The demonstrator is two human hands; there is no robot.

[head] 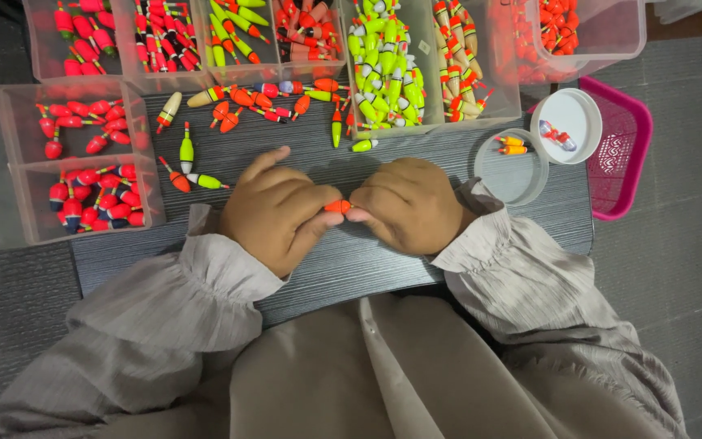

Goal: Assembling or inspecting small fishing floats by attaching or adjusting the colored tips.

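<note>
A small orange fishing float (337, 206) is pinched between the fingertips of both my hands over the dark grey board (416, 260). My left hand (274, 213) grips its left end with thumb and fingers curled. My right hand (406, 205) holds its right end, fingers closed. Both wrists wear loose grey sleeves. Loose floats in orange, yellow-green and cream (187, 151) lie scattered on the board just beyond my left hand.
Clear plastic bins of red floats (83, 191) stand at the left. More bins with green, red and cream floats (383, 65) line the far edge. Two round lids (565, 122) with a few floats and a pink tray (623, 158) sit at the right.
</note>
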